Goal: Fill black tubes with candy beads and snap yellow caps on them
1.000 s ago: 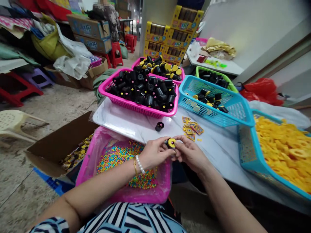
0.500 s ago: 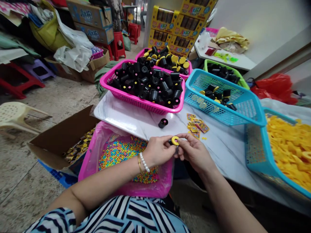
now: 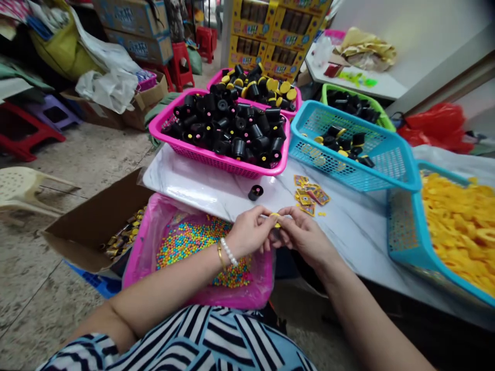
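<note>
My left hand [image 3: 249, 232] and my right hand [image 3: 305, 238] meet at the near edge of the white marble table [image 3: 204, 188], both pinched on one small black tube with a yellow cap [image 3: 275, 218], mostly hidden by my fingers. Just below my left wrist a pink tub [image 3: 150, 242] holds many small coloured candy beads [image 3: 189, 239]. One loose black tube [image 3: 254, 192] lies on the table beyond my hands. Small yellow stickers [image 3: 309, 197] lie scattered to the right of it.
A pink basket of black tubes [image 3: 216, 157] stands behind, with a second pink basket [image 3: 257, 87] of capped tubes beyond. A blue basket [image 3: 386, 175] sits to the right, and a blue tray of yellow rings [image 3: 402, 232] at far right. An open cardboard box [image 3: 88, 226] stands on the floor left.
My fingers have closed further over the yellow-capped tube, so less of the cap shows. The view has tilted slightly downward.
</note>
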